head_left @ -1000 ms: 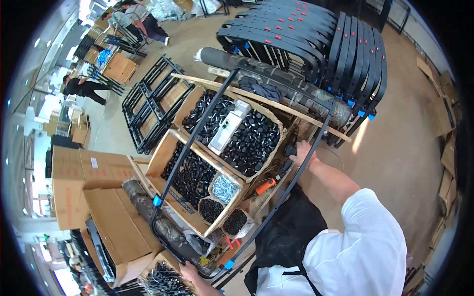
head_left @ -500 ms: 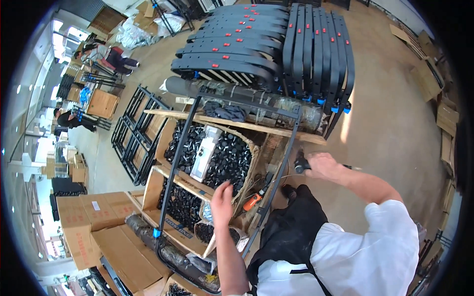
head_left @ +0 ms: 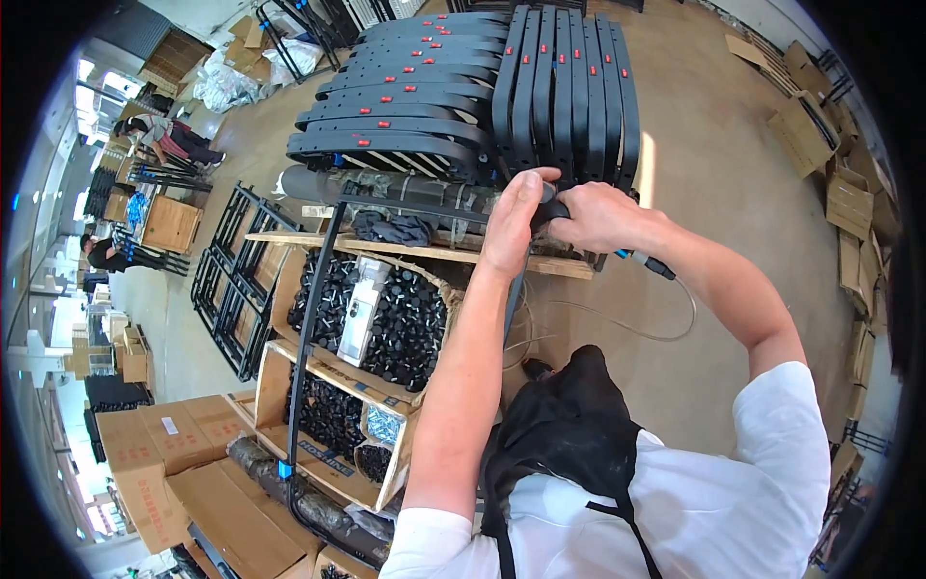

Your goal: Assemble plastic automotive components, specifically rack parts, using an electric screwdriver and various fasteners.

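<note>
My right hand (head_left: 598,217) grips a dark air-powered driver (head_left: 548,210). A pale hose (head_left: 680,323) hangs from the fitting behind that hand. My left hand (head_left: 514,224) is up against the front of the driver, at the far right corner of a black metal tube frame (head_left: 323,314). Its fingers are closed together, and the hand hides what lies inside it. The frame stands tilted over open boxes of parts. Below it are a large carton (head_left: 280,299) of black knobs with metal studs, and a wooden box (head_left: 275,386) with more black parts.
Beyond the frame, stacked black curved panels (head_left: 405,92) carry red pieces, with more panels (head_left: 569,96) upright beside them. A wooden board (head_left: 415,249) and a wrapped roll (head_left: 299,183) lie across. Brown cartons (head_left: 241,502) stand near left. Two people (head_left: 164,135) work at far left.
My right hand has brought the driver up and left to the frame's corner. From over the parts boxes, my left hand has moved far and right to meet it.
</note>
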Tool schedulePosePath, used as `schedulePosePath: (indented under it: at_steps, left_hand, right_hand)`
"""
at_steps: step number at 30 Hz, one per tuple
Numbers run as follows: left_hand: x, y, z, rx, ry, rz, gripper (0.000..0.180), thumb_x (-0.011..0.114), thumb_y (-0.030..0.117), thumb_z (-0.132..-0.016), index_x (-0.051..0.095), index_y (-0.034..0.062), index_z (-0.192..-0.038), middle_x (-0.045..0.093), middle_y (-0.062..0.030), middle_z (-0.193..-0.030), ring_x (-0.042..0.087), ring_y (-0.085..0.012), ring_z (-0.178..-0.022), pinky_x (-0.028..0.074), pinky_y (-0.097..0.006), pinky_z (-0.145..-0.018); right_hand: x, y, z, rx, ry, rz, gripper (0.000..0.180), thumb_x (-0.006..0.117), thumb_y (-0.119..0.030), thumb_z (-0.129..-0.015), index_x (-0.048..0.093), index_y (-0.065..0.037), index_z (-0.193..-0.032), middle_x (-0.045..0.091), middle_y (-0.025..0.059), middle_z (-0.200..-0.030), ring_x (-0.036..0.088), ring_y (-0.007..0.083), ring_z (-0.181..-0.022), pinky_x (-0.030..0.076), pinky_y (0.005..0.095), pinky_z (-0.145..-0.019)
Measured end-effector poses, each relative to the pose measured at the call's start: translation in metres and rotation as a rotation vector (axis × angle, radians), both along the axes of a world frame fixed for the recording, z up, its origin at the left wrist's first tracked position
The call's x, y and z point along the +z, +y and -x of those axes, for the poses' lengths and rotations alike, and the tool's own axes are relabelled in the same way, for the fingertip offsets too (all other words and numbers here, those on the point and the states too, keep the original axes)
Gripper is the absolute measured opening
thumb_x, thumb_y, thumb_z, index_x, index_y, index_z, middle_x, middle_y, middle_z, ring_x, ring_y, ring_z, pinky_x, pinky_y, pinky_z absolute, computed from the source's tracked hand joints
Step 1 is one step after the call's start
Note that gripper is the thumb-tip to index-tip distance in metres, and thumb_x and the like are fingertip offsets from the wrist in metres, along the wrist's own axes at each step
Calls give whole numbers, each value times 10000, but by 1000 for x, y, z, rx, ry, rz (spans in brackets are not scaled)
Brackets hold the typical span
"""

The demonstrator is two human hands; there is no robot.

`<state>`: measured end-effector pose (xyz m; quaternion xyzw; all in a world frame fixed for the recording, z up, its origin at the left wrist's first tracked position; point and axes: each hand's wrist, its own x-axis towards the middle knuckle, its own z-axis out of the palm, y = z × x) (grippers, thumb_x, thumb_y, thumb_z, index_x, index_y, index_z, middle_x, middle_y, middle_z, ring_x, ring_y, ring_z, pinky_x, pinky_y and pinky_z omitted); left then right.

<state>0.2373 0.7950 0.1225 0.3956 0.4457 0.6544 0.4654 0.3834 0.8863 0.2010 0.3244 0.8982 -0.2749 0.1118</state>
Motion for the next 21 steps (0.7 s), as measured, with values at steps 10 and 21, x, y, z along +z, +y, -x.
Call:
schedulePosePath:
  at_steps: [10, 21]
  left_hand:
    - [-9, 4, -1, 54, -151, 31, 212, 627, 246, -1082, 691, 65, -1172, 653, 23, -1065, 560, -62, -980, 465, -253, -885]
    - [-25, -1, 1, 16, -166, 48, 218, 630, 243, -1076, 682, 54, -1169, 664, 13, -1084, 566, -70, -1011, 468, -261, -914]
  right_hand:
    - [1, 5, 13, 71, -62, 11, 497, 567, -364, -932, 702, 110, -872, 721, 301, -855, 731, 440, -820, 588, 535, -788]
    - [-20, 11, 21, -64, -182, 227, 383, 646, -309, -825, 717, 64, -770, 734, 214, -797, 735, 337, -762, 582, 455, -722]
